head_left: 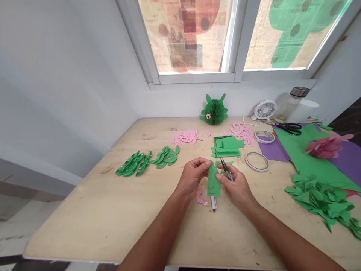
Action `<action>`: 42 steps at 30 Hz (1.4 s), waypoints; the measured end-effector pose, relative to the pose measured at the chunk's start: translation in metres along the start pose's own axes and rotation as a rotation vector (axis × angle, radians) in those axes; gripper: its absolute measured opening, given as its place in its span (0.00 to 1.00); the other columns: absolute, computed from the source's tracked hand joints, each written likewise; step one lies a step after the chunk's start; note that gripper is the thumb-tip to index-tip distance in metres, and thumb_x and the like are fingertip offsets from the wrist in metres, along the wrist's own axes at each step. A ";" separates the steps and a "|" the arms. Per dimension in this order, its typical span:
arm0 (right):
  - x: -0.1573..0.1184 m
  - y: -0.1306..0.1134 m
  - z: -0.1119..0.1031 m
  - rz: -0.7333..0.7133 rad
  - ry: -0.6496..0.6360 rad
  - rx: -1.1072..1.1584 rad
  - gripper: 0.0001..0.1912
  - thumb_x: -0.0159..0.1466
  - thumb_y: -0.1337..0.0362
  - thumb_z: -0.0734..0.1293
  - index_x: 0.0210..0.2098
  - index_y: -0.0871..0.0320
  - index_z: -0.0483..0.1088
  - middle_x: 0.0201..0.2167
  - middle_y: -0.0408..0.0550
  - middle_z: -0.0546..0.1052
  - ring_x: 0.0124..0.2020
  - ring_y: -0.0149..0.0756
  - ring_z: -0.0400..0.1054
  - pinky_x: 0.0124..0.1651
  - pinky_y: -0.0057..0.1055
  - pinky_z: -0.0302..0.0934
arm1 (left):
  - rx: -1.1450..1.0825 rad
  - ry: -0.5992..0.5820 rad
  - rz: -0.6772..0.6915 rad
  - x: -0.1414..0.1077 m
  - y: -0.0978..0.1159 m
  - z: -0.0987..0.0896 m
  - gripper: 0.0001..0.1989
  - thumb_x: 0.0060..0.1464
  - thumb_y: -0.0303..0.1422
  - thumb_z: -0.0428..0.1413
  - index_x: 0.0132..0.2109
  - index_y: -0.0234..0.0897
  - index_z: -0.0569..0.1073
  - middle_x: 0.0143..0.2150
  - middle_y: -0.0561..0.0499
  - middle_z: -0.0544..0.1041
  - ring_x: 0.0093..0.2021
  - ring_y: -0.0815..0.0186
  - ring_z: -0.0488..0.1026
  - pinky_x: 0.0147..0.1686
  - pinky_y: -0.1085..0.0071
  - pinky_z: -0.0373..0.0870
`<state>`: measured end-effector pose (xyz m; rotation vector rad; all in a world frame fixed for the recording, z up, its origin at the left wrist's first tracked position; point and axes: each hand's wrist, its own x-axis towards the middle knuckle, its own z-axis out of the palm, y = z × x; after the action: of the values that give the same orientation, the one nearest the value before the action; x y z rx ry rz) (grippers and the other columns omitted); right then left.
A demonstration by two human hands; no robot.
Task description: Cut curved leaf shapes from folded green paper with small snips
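Between my two hands is a strip of green paper (213, 184) with curved outlines drawn on it. My left hand (195, 174) pinches its upper left edge. Small scissors (227, 171) sit in my right hand (237, 188), their blades pointing up and away from the paper, while the right thumb rests on the strip's right edge. Below the strip lies a white pen (213, 203), its upper part hidden by the paper. To the pen's left is a curved pink paper piece (201, 198). Folded green paper (228, 146) lies just beyond my hands.
Cut green shapes (134, 163) lie at left, pink cutouts (187, 137) behind. A green paper figure (214, 111) stands by the wall. Tape rolls (257, 162), black scissors (291, 128), a small fan (264, 110), a bottle (293, 103) and green scraps (318, 199) are at right.
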<state>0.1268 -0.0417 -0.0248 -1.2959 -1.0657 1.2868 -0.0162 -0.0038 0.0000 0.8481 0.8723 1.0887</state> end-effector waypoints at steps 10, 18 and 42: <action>0.002 0.000 -0.001 -0.037 -0.054 0.007 0.11 0.53 0.58 0.70 0.26 0.60 0.68 0.21 0.40 0.63 0.24 0.29 0.55 0.28 0.27 0.51 | 0.106 -0.025 0.002 -0.001 -0.003 0.002 0.13 0.39 0.37 0.63 0.28 0.32 0.72 0.23 0.53 0.69 0.23 0.73 0.63 0.26 0.74 0.62; 0.007 0.003 -0.005 0.014 0.001 0.101 0.15 0.49 0.55 0.72 0.24 0.58 0.65 0.18 0.36 0.57 0.19 0.26 0.47 0.21 0.26 0.42 | 0.234 -0.042 -0.027 -0.001 -0.004 0.001 0.12 0.38 0.36 0.63 0.24 0.34 0.68 0.18 0.56 0.66 0.20 0.74 0.62 0.22 0.76 0.59; 0.009 -0.001 -0.008 0.068 0.120 0.111 0.19 0.47 0.52 0.72 0.27 0.59 0.64 0.13 0.32 0.52 0.14 0.22 0.41 0.17 0.25 0.34 | 0.104 -0.008 -0.106 -0.001 -0.010 0.005 0.13 0.38 0.36 0.64 0.30 0.31 0.73 0.21 0.51 0.73 0.22 0.70 0.70 0.24 0.74 0.65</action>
<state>0.1350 -0.0328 -0.0255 -1.3171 -0.8607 1.2832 -0.0085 -0.0078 -0.0068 0.8816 0.9635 0.9532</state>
